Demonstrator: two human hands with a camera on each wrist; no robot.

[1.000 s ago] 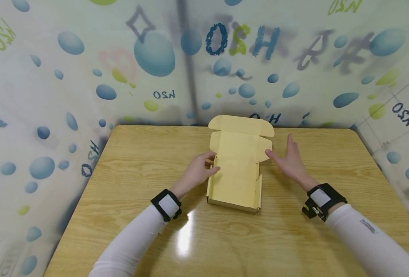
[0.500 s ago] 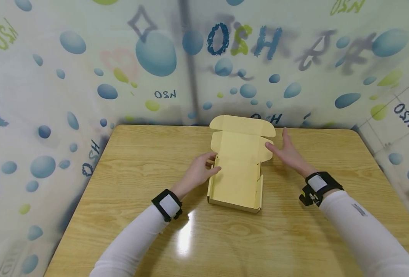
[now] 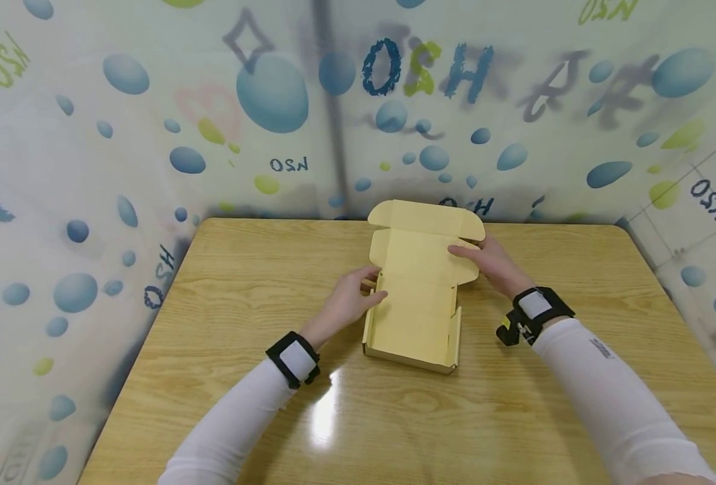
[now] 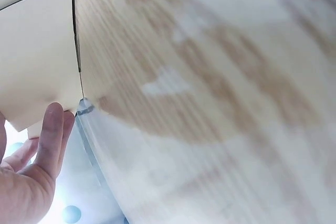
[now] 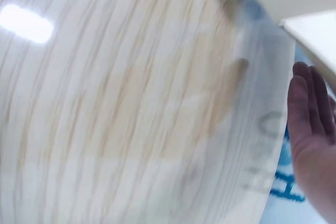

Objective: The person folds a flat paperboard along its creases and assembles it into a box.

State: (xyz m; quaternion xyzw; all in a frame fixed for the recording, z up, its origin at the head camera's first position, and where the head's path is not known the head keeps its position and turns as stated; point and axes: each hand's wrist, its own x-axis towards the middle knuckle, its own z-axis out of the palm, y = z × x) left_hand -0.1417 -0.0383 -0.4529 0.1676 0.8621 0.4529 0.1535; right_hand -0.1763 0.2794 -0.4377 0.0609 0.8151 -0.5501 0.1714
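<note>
A yellowish-brown cardboard mailer box [image 3: 418, 296] stands on the table, its lid laid back with side flaps spread. My left hand [image 3: 348, 296] holds the box's left side: the thumb reaches over the wall and the fingers lie along the outside. In the left wrist view these fingers [image 4: 51, 129] touch the board. My right hand [image 3: 497, 263] is at the lid's right side flap [image 3: 465, 269], thumb above the flap and the other fingers mostly hidden behind it. In the right wrist view these fingers [image 5: 312, 103] look straight, close to the board's edge.
The wooden table [image 3: 261, 269] reaches a patterned backdrop [image 3: 285, 135] at its far edge. The lid's front flap [image 3: 427, 214] lies near that edge. A bright light reflection [image 3: 323, 411] shows on the tabletop.
My right hand has moved left, from beside the box to the lid's right side flap, its thumb now over the board. The left hand and the box have hardly moved.
</note>
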